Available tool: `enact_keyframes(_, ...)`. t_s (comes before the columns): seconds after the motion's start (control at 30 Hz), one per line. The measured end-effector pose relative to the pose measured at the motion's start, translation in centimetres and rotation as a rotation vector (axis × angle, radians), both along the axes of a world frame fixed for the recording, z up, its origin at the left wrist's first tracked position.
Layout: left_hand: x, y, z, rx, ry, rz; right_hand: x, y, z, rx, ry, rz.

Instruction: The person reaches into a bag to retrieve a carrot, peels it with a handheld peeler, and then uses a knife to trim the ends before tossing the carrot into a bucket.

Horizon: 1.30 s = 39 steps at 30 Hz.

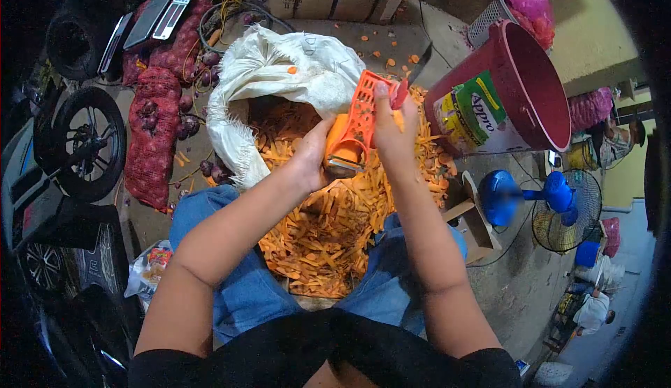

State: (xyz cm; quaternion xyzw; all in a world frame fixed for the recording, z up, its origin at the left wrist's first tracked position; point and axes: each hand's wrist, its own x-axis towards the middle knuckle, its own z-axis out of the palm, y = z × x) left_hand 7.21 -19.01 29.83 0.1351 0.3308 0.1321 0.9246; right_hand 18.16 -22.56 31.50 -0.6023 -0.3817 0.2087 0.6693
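Observation:
My left hand (312, 152) is wrapped round a thick orange carrot (338, 135) over my lap. My right hand (395, 126) grips a red-orange plastic peeler (361, 112) with a perforated body. Its metal blade end lies against the carrot's near end. A red piece (400, 93) shows by the right thumb, too small to name. Below both hands, a large heap of carrot peelings (328, 227) spreads between my knees. Behind the left hand, a white woven sack (276, 56) gapes with peelings at its mouth.
A maroon bucket (538, 94) leans at the right, near a cardboard box (472, 213) and a blue fan (559, 199). Net bags of red onions (150, 147), a scale (157, 14) and a motorcycle wheel (89, 143) are left. A person (594, 312) is far right.

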Motion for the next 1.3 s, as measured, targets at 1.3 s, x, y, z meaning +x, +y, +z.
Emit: enact_keyframes(1.3, -1.7, -0.1, 0.6, 0.107, 0.094, -0.083, 0.5, 0.3, -0.6, -0.097, 0.103, -0.217)
